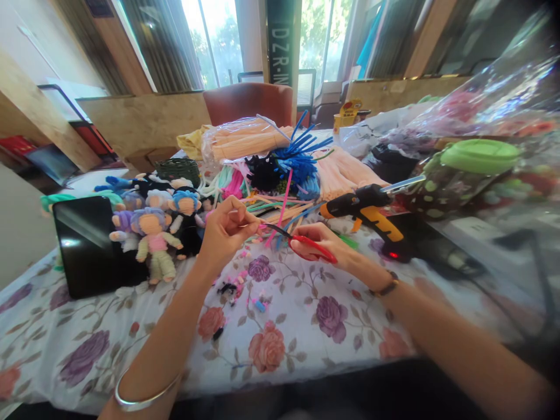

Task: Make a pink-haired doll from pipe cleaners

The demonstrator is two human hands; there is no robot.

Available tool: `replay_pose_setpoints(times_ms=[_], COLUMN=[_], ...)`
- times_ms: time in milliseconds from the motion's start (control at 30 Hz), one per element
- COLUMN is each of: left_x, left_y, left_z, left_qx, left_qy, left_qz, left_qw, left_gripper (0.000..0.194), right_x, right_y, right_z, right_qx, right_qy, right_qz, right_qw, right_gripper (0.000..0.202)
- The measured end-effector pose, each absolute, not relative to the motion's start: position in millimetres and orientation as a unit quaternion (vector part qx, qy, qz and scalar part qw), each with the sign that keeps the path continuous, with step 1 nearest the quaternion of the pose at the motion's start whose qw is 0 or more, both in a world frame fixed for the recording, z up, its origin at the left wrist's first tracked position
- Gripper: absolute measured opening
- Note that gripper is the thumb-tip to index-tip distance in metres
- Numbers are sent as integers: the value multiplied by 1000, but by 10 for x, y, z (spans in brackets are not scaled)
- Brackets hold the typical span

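Observation:
My right hand [318, 239] grips a pair of red-handled scissors [321, 251], its fingers wrapped round the handles. The dark blades point left and reach to the fingertips of my left hand [231, 226]. Thumb and forefinger of that left hand are pinched on a small pink piece, perhaps pipe cleaner, that is mostly hidden. Just behind the scissors a pink pipe cleaner [286, 201] sticks up among loose peach and green ones. Pink, black and blue fuzzy scraps [231, 287] lie on the floral tablecloth [289, 332] below my hands.
To the left are a black tablet [85, 245] and several fuzzy dolls [153, 236]. A glue gun [365, 210] with a red light rests at right, near a green-lidded jar [479, 156]. Bundles of blue [304, 166] and peach pipe cleaners [247, 140] are piled at the back.

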State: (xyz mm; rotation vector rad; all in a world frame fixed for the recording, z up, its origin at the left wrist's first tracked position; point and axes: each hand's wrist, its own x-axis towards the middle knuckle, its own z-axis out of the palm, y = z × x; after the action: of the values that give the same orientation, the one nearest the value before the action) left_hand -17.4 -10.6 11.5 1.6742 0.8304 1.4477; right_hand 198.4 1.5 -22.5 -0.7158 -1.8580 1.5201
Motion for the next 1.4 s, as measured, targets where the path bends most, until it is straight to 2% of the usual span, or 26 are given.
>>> replay_pose_setpoints(times_ms=[733,1033,1400], left_x=[-182,-187,-211], left_y=[-103,-99,-99], left_z=[115,108,112], left_qx=[663,659,660], left_qy=[324,323,327], left_qz=[560,563,555], left_qw=[377,380,386], left_gripper=[32,33,35], right_x=[1976,1981,1979], right_y=[1,3,-18], right_z=[-217,-236,-162], right_qx=[-267,-280,-300], right_qy=[-709,-715,-726], right_qz=[574,558,541], right_qw=[312,313,302], right_gripper=[44,39,44])
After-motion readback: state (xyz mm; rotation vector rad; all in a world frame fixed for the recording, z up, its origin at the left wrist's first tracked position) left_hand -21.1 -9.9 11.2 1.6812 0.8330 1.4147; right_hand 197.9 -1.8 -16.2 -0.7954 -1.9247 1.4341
